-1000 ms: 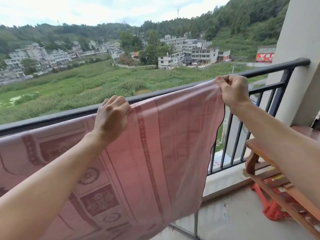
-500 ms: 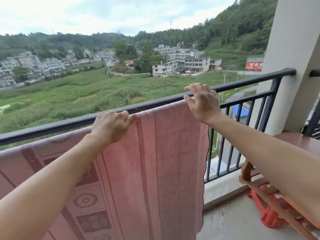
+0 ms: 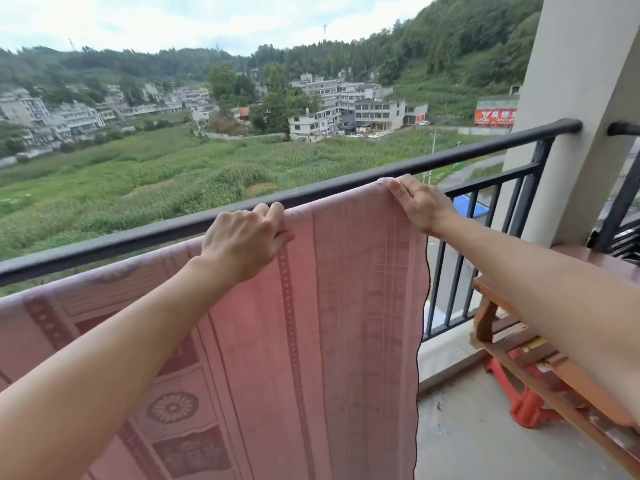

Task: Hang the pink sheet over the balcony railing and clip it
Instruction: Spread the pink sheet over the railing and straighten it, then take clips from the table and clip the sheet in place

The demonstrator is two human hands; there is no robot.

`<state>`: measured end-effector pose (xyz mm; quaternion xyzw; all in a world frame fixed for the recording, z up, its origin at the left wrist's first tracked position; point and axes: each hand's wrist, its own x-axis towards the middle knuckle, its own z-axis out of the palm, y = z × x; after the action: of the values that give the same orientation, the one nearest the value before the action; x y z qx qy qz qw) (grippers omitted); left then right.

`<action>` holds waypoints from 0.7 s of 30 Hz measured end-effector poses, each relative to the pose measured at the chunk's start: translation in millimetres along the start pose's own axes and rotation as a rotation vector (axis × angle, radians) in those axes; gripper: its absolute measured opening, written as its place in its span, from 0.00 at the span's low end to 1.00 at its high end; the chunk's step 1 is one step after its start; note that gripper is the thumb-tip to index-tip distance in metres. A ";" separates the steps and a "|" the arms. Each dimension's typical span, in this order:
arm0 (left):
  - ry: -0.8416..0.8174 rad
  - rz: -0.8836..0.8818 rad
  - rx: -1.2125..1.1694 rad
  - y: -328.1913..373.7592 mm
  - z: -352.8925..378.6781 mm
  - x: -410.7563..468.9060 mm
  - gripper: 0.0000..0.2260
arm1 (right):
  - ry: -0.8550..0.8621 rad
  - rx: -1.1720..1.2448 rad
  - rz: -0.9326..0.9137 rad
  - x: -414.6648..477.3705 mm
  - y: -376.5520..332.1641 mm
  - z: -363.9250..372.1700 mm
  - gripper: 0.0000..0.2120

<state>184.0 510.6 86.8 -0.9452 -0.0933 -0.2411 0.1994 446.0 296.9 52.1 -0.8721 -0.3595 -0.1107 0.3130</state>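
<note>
green fields and houses lie past the black railing (image 3: pixel 485 147). the pink sheet (image 3: pixel 311 341) hangs over it. the left hand (image 3: pixel 242 244) and right hand (image 3: pixel 420 206) both have fingers closed on the sheet's top edge at the railing.

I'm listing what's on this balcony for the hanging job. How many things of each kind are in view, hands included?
Hands: 2, left hand and right hand, both gripping the top edge
Sheet: 1, pink
Railing: 1, black
Bench: 1, wooden
Stool: 1, red, under the bench
Clips: 0 visible
Total: 6
</note>
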 end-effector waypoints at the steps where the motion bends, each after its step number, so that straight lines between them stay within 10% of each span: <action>1: 0.001 0.012 -0.029 8.7 0.5 6.5 0.17 | -0.003 -0.012 0.033 -5.7 8.8 -1.8 0.34; 10: 0.262 0.368 -0.311 169.7 -3.9 92.9 0.14 | -0.029 0.002 0.352 -98.0 126.9 -41.7 0.17; 21: -0.174 0.474 -0.600 467.3 90.2 164.5 0.10 | -0.231 -0.207 0.817 -277.9 371.4 -123.3 0.12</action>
<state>491.6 139.9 -59.8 -0.9738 0.1855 -0.1240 -0.0442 509.4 -137.8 -141.2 -0.9762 -0.0049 0.0850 0.1996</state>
